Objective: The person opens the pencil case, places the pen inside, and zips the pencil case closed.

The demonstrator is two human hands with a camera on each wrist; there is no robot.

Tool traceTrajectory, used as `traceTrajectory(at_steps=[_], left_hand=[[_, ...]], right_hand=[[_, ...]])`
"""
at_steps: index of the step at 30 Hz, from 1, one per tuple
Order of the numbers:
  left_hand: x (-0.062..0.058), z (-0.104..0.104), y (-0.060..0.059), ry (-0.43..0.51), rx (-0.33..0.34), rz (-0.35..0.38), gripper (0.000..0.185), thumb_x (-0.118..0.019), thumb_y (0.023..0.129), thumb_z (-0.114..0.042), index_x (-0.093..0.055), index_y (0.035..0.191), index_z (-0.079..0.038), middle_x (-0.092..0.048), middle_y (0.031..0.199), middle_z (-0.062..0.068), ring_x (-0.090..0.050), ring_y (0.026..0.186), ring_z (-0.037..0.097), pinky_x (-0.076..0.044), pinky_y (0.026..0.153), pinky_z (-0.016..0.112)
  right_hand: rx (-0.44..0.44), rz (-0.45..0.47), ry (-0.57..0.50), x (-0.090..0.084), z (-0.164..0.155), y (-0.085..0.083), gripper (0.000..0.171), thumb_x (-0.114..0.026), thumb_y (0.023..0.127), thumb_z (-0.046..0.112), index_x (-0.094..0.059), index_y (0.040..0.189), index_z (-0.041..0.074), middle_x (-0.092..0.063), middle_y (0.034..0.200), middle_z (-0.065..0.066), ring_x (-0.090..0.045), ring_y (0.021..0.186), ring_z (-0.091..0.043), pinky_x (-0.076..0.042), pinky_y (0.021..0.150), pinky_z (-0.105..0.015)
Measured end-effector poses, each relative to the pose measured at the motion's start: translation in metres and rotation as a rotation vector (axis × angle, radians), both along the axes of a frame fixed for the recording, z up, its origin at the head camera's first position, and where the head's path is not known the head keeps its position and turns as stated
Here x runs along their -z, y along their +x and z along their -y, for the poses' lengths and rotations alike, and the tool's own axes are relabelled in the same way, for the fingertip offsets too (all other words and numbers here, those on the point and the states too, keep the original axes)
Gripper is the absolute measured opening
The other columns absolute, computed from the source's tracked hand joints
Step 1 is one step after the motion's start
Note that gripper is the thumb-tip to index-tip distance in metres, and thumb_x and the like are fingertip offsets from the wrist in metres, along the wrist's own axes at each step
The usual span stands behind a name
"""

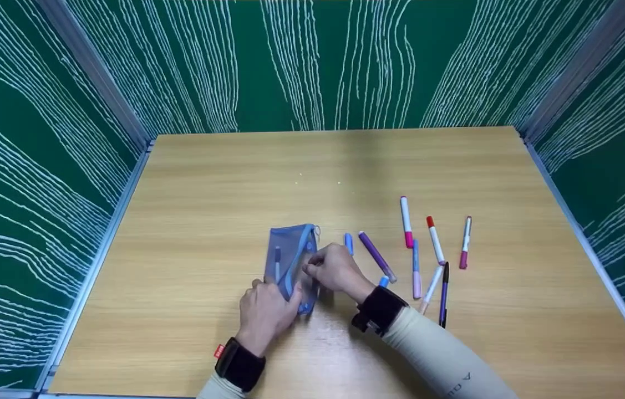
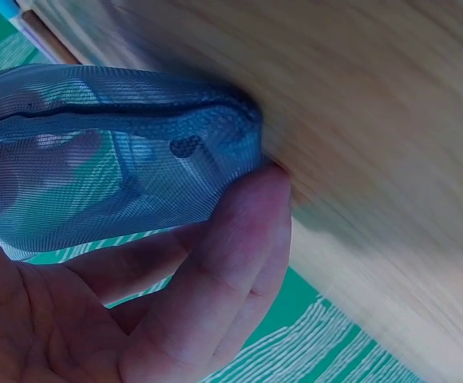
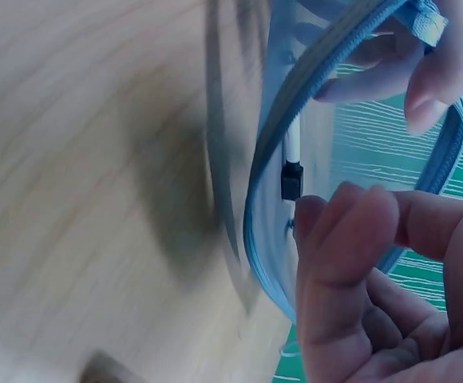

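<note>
A blue mesh zip pouch (image 1: 279, 239) lies on the table with its zipper undone. My left hand (image 1: 268, 310) grips the pouch's near end, thumb by the zipper side; in the left wrist view its fingers (image 2: 239, 231) press against the mesh. My right hand (image 1: 335, 269) is at the pouch's mouth with its fingers bent and fingertips close together. Whether anything is between those tips is hidden. Inside the pouch is a white marker with a black end (image 3: 292, 182), close to the right fingertips in the right wrist view.
Right of the pouch lie several loose markers, among them a purple marker (image 1: 376, 256), a pink-capped marker (image 1: 405, 216), a red-capped marker (image 1: 435, 239) and a dark purple pen (image 1: 444, 293). Green walls with white lines border the wooden table (image 1: 207, 183).
</note>
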State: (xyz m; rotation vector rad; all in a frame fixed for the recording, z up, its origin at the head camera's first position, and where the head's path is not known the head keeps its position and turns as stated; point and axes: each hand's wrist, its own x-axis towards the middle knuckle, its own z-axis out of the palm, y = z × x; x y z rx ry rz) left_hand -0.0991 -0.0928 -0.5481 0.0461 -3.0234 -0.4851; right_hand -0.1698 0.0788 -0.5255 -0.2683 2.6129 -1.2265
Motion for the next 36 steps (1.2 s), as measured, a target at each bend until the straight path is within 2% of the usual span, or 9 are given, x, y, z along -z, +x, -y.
traceTrajectory(at_steps=[3,11,15,22,28,30,36], left_hand=[[0.000,0.000,0.000,-0.004,0.003,0.005,0.067,-0.051,0.094,-0.062,-0.064,0.099,0.003,-0.056,0.076,0.012,-0.059,0.065,0.027,-0.051,0.059,0.042],[0.000,0.000,0.000,-0.020,0.001,0.024,0.068,-0.050,0.095,-0.063,-0.063,0.098,0.004,-0.055,0.076,0.014,-0.059,0.065,0.028,-0.051,0.060,0.043],[-0.001,0.000,0.000,-0.020,-0.002,0.037,0.066,-0.051,0.095,-0.063,-0.062,0.093,0.002,-0.055,0.076,0.013,-0.059,0.065,0.028,-0.051,0.060,0.043],[-0.002,-0.001,0.000,-0.008,-0.007,0.066,0.063,-0.051,0.095,-0.063,-0.061,0.090,-0.001,-0.054,0.077,0.013,-0.057,0.066,0.027,-0.050,0.061,0.043],[-0.003,-0.001,0.001,-0.002,-0.008,0.056,0.066,-0.052,0.094,-0.063,-0.062,0.094,0.002,-0.054,0.076,0.013,-0.058,0.066,0.028,-0.050,0.061,0.043],[-0.002,-0.001,0.001,0.002,-0.006,0.037,0.066,-0.054,0.094,-0.062,-0.063,0.095,0.003,-0.055,0.076,0.013,-0.059,0.066,0.029,-0.050,0.060,0.043],[-0.001,-0.002,0.001,0.008,-0.001,0.003,0.063,-0.057,0.093,-0.060,-0.063,0.093,0.003,-0.055,0.075,0.013,-0.060,0.066,0.029,-0.051,0.060,0.044]], right_hand=[[0.004,-0.061,0.045,-0.003,-0.005,0.001,0.012,-0.077,0.090,0.020,-0.081,0.081,0.014,-0.071,0.072,0.005,-0.059,0.056,-0.007,-0.048,0.054,-0.025],[0.043,-0.098,0.102,-0.007,-0.017,0.004,0.016,-0.079,0.090,0.025,-0.080,0.083,0.011,-0.070,0.073,0.005,-0.057,0.055,-0.008,-0.046,0.051,-0.026],[0.069,-0.149,0.145,-0.007,-0.022,0.005,0.018,-0.082,0.088,0.026,-0.078,0.082,0.009,-0.069,0.070,0.003,-0.057,0.054,-0.009,-0.046,0.049,-0.027],[0.097,-0.226,0.203,-0.004,-0.033,0.005,0.025,-0.084,0.084,0.029,-0.079,0.087,0.005,-0.074,0.078,-0.006,-0.062,0.058,-0.013,-0.052,0.054,-0.031],[0.102,-0.235,0.231,-0.004,-0.041,0.005,0.030,-0.084,0.084,0.031,-0.078,0.090,0.002,-0.075,0.080,-0.009,-0.064,0.059,-0.015,-0.054,0.058,-0.035],[0.107,-0.235,0.248,-0.003,-0.044,0.005,0.029,-0.084,0.084,0.031,-0.078,0.088,0.003,-0.074,0.077,-0.006,-0.063,0.058,-0.014,-0.054,0.058,-0.035],[0.126,-0.192,0.292,-0.003,-0.054,0.004,0.031,-0.083,0.084,0.030,-0.069,0.065,0.011,-0.061,0.055,0.003,-0.056,0.049,-0.013,-0.046,0.049,-0.032]])
